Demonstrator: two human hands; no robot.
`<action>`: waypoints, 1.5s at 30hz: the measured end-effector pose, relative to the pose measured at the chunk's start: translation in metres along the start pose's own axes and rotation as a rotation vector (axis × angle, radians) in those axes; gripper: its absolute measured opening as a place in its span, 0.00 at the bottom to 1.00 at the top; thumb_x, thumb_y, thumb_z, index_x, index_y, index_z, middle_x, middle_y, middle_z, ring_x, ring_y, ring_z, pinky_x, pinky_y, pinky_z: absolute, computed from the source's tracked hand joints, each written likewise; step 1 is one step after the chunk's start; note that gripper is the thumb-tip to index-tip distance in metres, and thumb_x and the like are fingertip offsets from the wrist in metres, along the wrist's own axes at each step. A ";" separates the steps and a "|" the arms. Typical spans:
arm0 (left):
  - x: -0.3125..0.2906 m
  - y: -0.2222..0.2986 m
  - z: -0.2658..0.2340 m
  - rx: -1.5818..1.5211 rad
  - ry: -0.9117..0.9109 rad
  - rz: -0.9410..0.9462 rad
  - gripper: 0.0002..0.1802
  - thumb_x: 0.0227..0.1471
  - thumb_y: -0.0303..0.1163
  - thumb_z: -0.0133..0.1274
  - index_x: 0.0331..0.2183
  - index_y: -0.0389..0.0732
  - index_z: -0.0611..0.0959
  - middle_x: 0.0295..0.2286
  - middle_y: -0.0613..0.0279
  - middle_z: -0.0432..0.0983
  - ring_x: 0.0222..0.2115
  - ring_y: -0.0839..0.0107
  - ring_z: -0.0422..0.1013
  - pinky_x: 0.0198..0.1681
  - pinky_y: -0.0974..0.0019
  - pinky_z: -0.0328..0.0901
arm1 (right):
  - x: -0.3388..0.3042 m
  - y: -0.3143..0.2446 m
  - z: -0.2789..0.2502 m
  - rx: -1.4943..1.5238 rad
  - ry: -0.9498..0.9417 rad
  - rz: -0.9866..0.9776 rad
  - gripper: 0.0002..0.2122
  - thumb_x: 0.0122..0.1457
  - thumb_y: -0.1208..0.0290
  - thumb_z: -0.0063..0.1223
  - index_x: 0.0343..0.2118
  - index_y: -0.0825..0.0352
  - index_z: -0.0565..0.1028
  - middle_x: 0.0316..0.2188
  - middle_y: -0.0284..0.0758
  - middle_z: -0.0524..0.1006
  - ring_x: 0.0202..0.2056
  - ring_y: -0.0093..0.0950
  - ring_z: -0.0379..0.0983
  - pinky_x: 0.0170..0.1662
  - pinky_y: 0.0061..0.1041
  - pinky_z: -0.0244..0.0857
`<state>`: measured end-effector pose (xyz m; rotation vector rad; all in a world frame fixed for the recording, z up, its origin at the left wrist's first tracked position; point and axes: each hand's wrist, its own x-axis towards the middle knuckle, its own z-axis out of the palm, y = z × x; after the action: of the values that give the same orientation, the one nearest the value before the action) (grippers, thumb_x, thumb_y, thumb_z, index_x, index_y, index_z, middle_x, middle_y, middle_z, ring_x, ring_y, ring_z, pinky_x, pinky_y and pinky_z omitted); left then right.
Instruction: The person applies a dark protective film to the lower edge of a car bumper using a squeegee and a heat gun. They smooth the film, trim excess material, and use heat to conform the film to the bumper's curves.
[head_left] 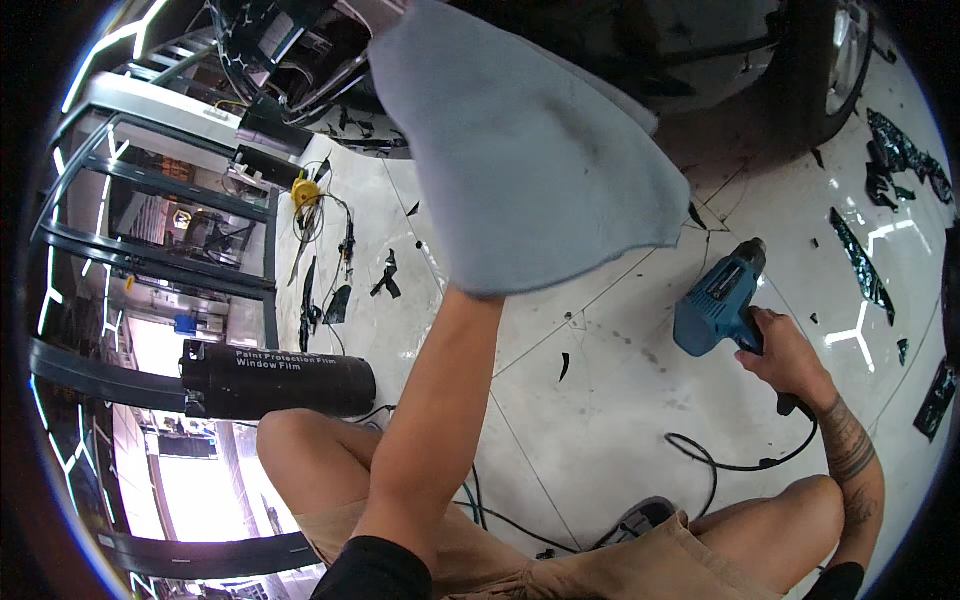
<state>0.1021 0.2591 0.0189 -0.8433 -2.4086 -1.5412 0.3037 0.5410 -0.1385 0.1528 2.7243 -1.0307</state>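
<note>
A large grey-blue cloth [530,150] with dark smudges hangs spread out in front of the car, its left edge blurred. My left forearm [440,400] reaches up behind it. The cloth hides my left hand, but it hangs from that raised arm. To the right, my right hand [787,355] is closed around the handle of a blue heat gun [715,305]. The gun's dark nozzle tips up toward the car, and its black cord [740,466] trails from the handle across the floor.
The black car bumper [720,130] and a wheel [846,60] fill the top. Scraps of dark film [862,265] litter the tiled floor. At left are a black cylinder [280,382], a yellow cord reel [304,192] and glass panels with dark frames [150,265]. Cords run by my shoe [645,517].
</note>
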 end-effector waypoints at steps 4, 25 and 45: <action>-0.015 -0.023 -0.024 0.230 -0.010 0.015 0.23 0.61 0.45 0.39 0.53 0.44 0.69 0.50 0.56 0.68 0.50 0.66 0.67 0.44 0.62 0.68 | 0.009 -0.020 0.012 -0.004 -0.126 0.118 0.25 0.45 0.69 0.64 0.45 0.79 0.69 0.35 0.51 0.75 0.36 0.46 0.74 0.41 0.36 0.69; 0.100 -0.126 -0.228 2.067 -0.053 -0.317 0.22 0.62 0.46 0.36 0.51 0.45 0.72 0.49 0.57 0.69 0.49 0.67 0.67 0.42 0.62 0.69 | -0.020 -0.100 0.048 -0.123 -0.043 0.338 0.27 0.41 0.73 0.64 0.46 0.78 0.70 0.36 0.50 0.75 0.38 0.43 0.75 0.45 0.35 0.71; 0.266 -0.255 -0.407 0.670 0.233 0.640 0.16 0.57 0.38 0.46 0.44 0.39 0.73 0.38 0.56 0.71 0.39 0.61 0.66 0.46 0.63 0.62 | 0.075 -0.402 0.026 -0.082 -0.388 -0.173 0.33 0.54 0.45 0.56 0.49 0.74 0.68 0.33 0.46 0.75 0.26 0.40 0.78 0.30 0.34 0.74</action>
<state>-0.3209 -0.0772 0.1166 -1.0434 -1.9770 -0.5157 0.1646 0.2242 0.0818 -0.2737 2.4476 -0.8794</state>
